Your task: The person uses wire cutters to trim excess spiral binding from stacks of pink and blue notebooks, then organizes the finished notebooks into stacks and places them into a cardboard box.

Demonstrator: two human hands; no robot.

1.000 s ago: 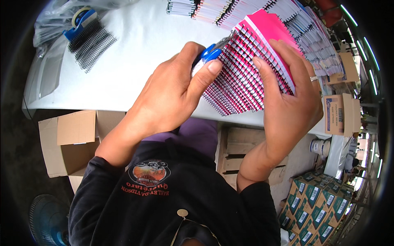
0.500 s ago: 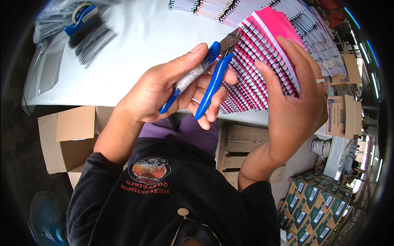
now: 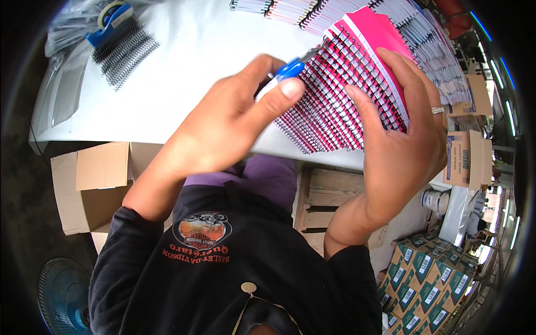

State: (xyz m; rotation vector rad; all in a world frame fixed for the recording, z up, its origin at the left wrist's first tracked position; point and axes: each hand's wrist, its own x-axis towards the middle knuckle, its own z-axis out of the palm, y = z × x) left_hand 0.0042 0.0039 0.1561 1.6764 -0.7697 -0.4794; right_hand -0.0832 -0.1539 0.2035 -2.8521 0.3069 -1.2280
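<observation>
- Pointing up and to the right, away from the body, the pliers (image 3: pixel 291 67) have their long axis slanted across the counter (image 3: pixel 167 84), nose at the top corner of the pink notebooks (image 3: pixel 329 100).
- The left hand (image 3: pixel 223 120) wraps the pliers, its thumb pressed beside a blue handle; its other fingers are mostly hidden.
- The notebooks lie fanned at the counter's near edge, spiral spines slanting from upper left to lower right; a pink cover shows at the far side.
- The right hand (image 3: pixel 405 128) arches over the stack's right side, fingers spread well apart from the thumb, thumb over the spirals and fingertips by the cover; I cannot tell whether it grips.
- More notebooks, the white stacks (image 3: pixel 430 61), crowd close behind and to the right.
- Well apart at the far left are loose coils (image 3: pixel 125 53), a tape dispenser (image 3: pixel 109 28) and a plastic bag (image 3: pixel 72 33).
- Below the counter sit a cardboard box (image 3: pixel 103 167), a fan (image 3: pixel 61 296) cut by the dark rim, and a wooden crate (image 3: pixel 335 184) partly behind the right forearm.
- The pliers' tip is small and dark; whether it touches wire is hard to make out.
</observation>
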